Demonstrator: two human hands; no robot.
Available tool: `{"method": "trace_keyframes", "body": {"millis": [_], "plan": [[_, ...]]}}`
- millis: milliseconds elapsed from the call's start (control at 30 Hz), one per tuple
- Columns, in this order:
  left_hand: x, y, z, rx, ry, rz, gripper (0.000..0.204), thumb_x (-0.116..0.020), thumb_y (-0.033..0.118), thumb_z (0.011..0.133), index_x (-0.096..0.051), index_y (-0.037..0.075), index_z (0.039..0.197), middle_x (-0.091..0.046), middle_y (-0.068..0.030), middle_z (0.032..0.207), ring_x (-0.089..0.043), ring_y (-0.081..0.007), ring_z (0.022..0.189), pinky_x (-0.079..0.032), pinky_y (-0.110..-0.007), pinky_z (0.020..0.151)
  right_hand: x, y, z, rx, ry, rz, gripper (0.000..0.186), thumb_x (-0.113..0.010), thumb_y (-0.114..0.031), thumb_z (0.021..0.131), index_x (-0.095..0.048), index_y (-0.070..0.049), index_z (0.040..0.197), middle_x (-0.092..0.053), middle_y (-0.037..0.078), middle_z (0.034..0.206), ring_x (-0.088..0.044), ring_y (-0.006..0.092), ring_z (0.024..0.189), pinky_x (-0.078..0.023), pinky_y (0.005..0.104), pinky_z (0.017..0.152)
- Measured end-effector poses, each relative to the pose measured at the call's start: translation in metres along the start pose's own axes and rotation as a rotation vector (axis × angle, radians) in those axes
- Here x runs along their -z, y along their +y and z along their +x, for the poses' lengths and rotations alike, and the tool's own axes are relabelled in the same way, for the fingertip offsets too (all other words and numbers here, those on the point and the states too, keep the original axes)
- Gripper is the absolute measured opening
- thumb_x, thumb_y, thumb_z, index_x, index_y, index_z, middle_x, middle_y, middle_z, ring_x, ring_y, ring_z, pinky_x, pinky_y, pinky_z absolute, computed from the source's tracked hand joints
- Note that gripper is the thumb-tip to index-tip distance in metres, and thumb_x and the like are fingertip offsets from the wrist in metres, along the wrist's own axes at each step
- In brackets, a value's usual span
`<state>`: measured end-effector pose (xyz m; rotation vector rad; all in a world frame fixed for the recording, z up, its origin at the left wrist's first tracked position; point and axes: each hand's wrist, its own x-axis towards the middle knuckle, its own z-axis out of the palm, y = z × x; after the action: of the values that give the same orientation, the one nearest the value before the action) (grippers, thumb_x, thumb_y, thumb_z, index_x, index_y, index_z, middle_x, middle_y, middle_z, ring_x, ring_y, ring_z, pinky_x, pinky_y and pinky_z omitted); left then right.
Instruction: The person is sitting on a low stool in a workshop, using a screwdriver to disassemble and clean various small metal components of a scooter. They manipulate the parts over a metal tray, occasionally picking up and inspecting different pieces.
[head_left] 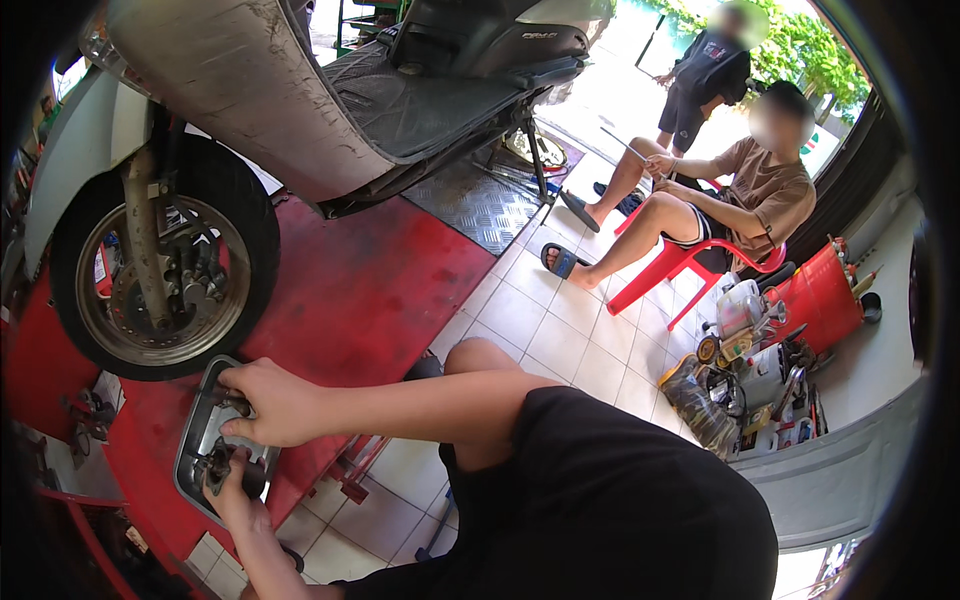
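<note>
A shallow metal tray (207,424) with rounded corners sits on the red platform beside the scooter's front wheel. My right hand (268,402) reaches over the tray from the right, its fingers closed around a small dark, rod-like piece (238,404). Below it, my left hand (232,492) grips a dark, greasy metal part (217,463) with an irregular shape, inside the tray. The fingers and the part's own dark colour hide much of its form, so its exact kind is unclear.
A scooter with a scuffed grey body and black front tyre (262,250) stands on the red lift platform (370,270). One person sits on a red plastic chair (655,280); another stands behind. Tools, containers and a red drum (825,300) crowd the right wall.
</note>
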<state>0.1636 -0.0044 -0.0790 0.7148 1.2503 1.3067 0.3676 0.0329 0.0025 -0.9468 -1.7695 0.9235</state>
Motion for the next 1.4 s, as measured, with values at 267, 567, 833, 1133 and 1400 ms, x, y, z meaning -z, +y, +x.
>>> {"method": "trace_keyframes", "body": {"millis": [267,567,833,1133,1400], "plan": [[0.041,0.028,0.018,0.057,0.091,-0.211,0.029,-0.077,0.009,0.085,-0.064,0.003,0.111,-0.067,-0.0084,0.099,-0.066,-0.0177,0.089,-0.056,-0.037,0.075,-0.02,0.07,-0.015,-0.803,-0.205,0.336,0.041,-0.06,-0.044,0.099,-0.064,-0.004,0.092,-0.053,0.0,0.064,-0.047,0.0128,0.054,-0.038,0.0319,0.047],[0.045,0.034,0.016,0.25,0.107,-0.389,0.018,-0.077,0.013,0.085,-0.065,0.01,0.098,-0.067,-0.0023,0.093,-0.065,-0.0148,0.085,-0.053,-0.036,0.078,-0.025,0.082,-0.022,-0.589,-0.436,0.123,0.054,-0.063,-0.053,0.094,-0.07,0.0,0.085,-0.062,0.006,0.072,-0.058,0.0202,0.066,-0.046,0.038,0.064],[0.041,0.032,0.01,0.223,0.124,-0.379,0.019,-0.076,0.013,0.086,-0.065,0.01,0.101,-0.067,-0.0021,0.093,-0.064,-0.015,0.087,-0.053,-0.039,0.08,-0.049,0.074,-0.013,-0.279,-0.412,-0.128,0.054,-0.069,-0.048,0.087,-0.069,0.006,0.09,-0.068,0.025,0.084,-0.067,0.0377,0.082,-0.05,0.0461,0.073],[0.031,0.04,-0.002,0.206,0.078,-0.441,0.023,-0.077,0.007,0.082,-0.064,0.006,0.101,-0.067,-0.0073,0.09,-0.065,-0.0214,0.084,-0.056,-0.045,0.075,-0.019,0.043,0.02,-0.276,-0.205,0.0,0.037,-0.083,-0.029,0.082,-0.058,0.0,0.08,-0.053,0.0,0.067,-0.049,0.0076,0.065,-0.042,0.0284,0.056],[0.043,0.054,-0.003,0.18,0.152,-0.48,0.022,-0.076,0.006,0.083,-0.064,0.004,0.1,-0.066,-0.0081,0.091,-0.065,-0.0217,0.085,-0.057,-0.044,0.077,-0.051,0.07,0.054,-0.139,-0.143,-0.535,0.033,-0.08,-0.025,0.079,-0.062,0.001,0.087,-0.065,0.014,0.082,-0.064,0.0278,0.074,-0.051,0.0401,0.067]]}}
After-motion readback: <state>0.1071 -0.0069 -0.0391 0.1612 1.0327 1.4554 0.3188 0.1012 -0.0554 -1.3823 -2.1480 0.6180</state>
